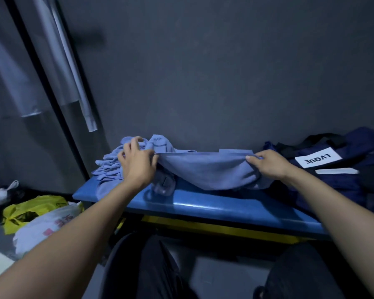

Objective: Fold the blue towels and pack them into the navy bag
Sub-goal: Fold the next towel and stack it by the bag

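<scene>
A blue towel [207,169] stretches between the hands above the blue bench [203,206], its upper edge pinched by the left hand [136,162] and right hand [268,164]. Both arms reach forward, knuckles up. The navy bag [343,169] lies just beyond the right hand, the towel pile [110,167] beside the left.

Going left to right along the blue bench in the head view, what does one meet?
Pile of blue towels → left hand → stretched blue towel → right hand → navy bag.
</scene>
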